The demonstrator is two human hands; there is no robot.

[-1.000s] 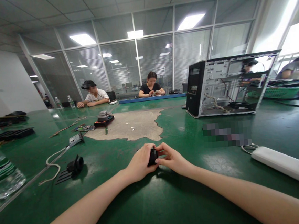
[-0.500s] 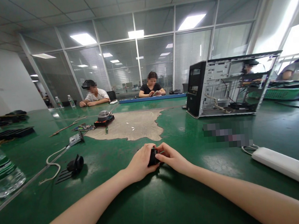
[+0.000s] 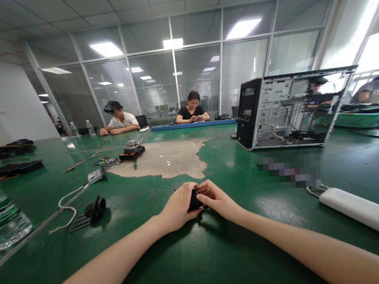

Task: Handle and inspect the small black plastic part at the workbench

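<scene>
A small black boxy part (image 3: 194,200) is held just above or on the green table, straight in front of me; which of the two I cannot tell. My left hand (image 3: 180,206) wraps round its left side, thumb below and fingers over the top. From the right, my right hand (image 3: 216,199) pinches its edge between thumb and fingertips. Much of the part is hidden by my fingers, so its exact kind does not show. To the left of my hands lies a black plastic piece (image 3: 95,209) with a round end and long prongs.
An open computer case (image 3: 251,115) stands at the back right, with a white power strip (image 3: 362,211) nearer. On the left are a water bottle (image 3: 5,213), a metal drive part (image 3: 96,176) with a cable, and a heatsink with fan (image 3: 132,151). Two people sit across the table (image 3: 146,259).
Hardly anything differs. Both hands keep their hold on the black part, which appears turned very slightly between the fingers.
</scene>
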